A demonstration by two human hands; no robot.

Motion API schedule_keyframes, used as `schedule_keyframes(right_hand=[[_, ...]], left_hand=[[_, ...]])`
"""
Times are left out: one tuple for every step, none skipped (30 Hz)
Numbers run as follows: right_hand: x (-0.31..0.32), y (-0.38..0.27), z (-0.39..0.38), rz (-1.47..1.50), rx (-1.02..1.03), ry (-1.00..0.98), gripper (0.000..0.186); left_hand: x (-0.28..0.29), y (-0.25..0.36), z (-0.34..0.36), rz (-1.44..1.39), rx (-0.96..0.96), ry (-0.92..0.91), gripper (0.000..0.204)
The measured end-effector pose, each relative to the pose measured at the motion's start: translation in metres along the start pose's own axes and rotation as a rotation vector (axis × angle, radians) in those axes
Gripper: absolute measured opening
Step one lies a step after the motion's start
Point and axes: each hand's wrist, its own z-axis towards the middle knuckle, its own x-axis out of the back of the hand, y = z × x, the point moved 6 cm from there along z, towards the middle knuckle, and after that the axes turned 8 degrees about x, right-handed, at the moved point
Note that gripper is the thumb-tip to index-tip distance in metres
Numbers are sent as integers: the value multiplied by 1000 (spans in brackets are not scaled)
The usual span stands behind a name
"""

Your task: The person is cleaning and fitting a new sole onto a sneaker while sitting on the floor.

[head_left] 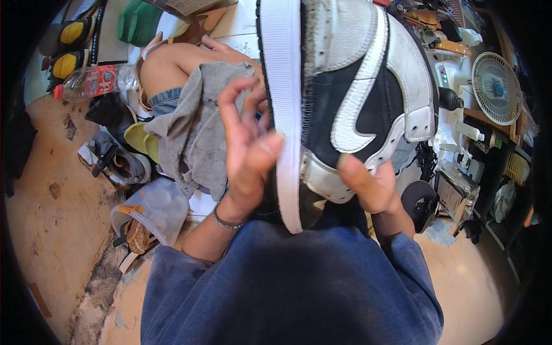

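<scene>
A black and white leather sneaker [362, 86] is held up close in front of me, turned on its side. Its white sole edge [286, 115] faces left, with rough, frayed material along the seam to the upper. My right hand [371, 187] grips the upper from below, its thumb pressed on the white leather and its other fingers mostly hidden. Beside the sole, my left hand [248, 144] has bent, spread fingers, and its thumb tip overlaps the sole edge. Whether that thumb touches the sole I cannot tell. A grey cloth [198, 123] drapes over my leg.
To the left lie a plastic bottle [98, 82], a grey shoe [123, 161], green clogs [137, 22] and a clear tub [172, 210] with things in it. A white fan [496, 88], a dark cap [420, 201] and cluttered shelves [497, 207] stand at the right.
</scene>
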Motion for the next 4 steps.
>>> schedule_keyframes(right_hand=[[-5, -3, 6, -150, 62, -56, 36], [-12, -4, 13, -289, 88, -92, 38], [-17, -3, 15, -348, 88, -110, 42], [-21, -1, 18, -408, 91, -125, 46]], left_hand=[[-7, 12, 9, -91, -2, -32, 87], [-12, 20, 17, -183, -4, -63, 82], [-9, 24, 22, -40, -45, -9, 83], [-7, 29, 27, 102, -86, 42, 84]])
